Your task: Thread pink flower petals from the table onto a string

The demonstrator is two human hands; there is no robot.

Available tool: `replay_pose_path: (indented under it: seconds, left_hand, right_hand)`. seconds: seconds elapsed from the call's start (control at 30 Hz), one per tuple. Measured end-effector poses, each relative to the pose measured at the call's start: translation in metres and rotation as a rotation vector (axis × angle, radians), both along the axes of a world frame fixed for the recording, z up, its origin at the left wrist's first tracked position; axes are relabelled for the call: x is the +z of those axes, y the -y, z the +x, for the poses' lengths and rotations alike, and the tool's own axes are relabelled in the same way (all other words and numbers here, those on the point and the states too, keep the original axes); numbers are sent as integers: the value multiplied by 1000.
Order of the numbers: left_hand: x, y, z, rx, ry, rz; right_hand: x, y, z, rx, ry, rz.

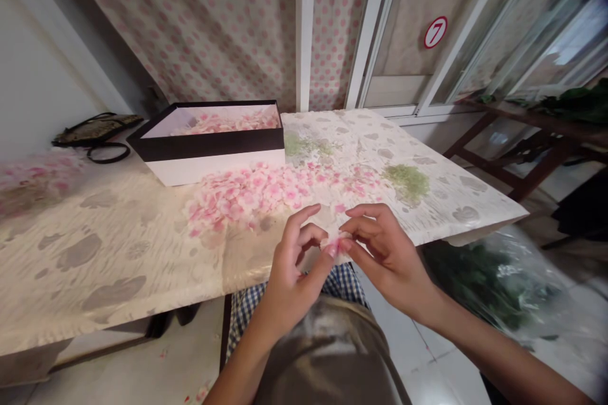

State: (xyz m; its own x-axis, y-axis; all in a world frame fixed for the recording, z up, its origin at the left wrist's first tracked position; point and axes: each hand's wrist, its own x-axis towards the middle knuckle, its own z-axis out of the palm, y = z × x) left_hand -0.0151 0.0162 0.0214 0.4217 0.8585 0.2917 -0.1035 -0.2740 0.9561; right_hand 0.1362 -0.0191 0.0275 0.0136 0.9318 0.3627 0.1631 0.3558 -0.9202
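A small pink and white flower (336, 243) is pinched between both hands, just beyond the table's near edge. My left hand (299, 266) grips its left side with thumb and finger. From the right, my right hand (387, 256) holds it between thumb and index finger, the other fingers curled. Beyond the hands, a heap of loose pink and white petals (251, 193) lies spread across the patterned tablecloth (166, 266). Behind the heap stands a white box with a black rim (218, 161), with more pink petals inside.
Green sprigs (407, 182) lie right of the petals, with paler ones (304, 144) beside the box. A pink flower bunch (40, 177), black ring (108, 152) and dark pouch (97, 128) are at left. Clear plastic with greenery (498, 285) sits low on the right.
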Motion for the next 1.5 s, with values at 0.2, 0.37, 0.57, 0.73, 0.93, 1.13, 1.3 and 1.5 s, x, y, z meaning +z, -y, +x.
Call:
replay_pose_path:
  seconds: [0.2, 0.37, 0.57, 0.73, 0.93, 1.13, 1.3, 1.5]
  left_hand:
    - [-2, 2, -2, -13, 34, -60]
    - [-5, 0, -2, -4, 73, -244]
    - [-7, -2, 0, 69, 78, -337]
    - [-8, -1, 1, 78, 77, -300]
    - [-12, 1, -5, 222, -34, -38]
    - [-12, -21, -44, 722, -39, 103]
    - [-6, -39, -71, 965, 152, 145]
    - [-3, -42, -77, 1012, 244, 188]
  right_hand:
    - [-2, 2, -2, -16, 52, 45]
    - [-4, 2, -3, -57, 137, 114]
    - [-9, 3, -3, -86, 224, 167]
    - [-13, 3, -3, -117, 262, 175]
    - [-12, 2, -1, -134, 396, 255]
    - [-4, -16, 20, -269, 566, 161]
    - [-8, -47, 33, -193, 725, 41]
    - [-12, -78, 35, -84, 881, -39]
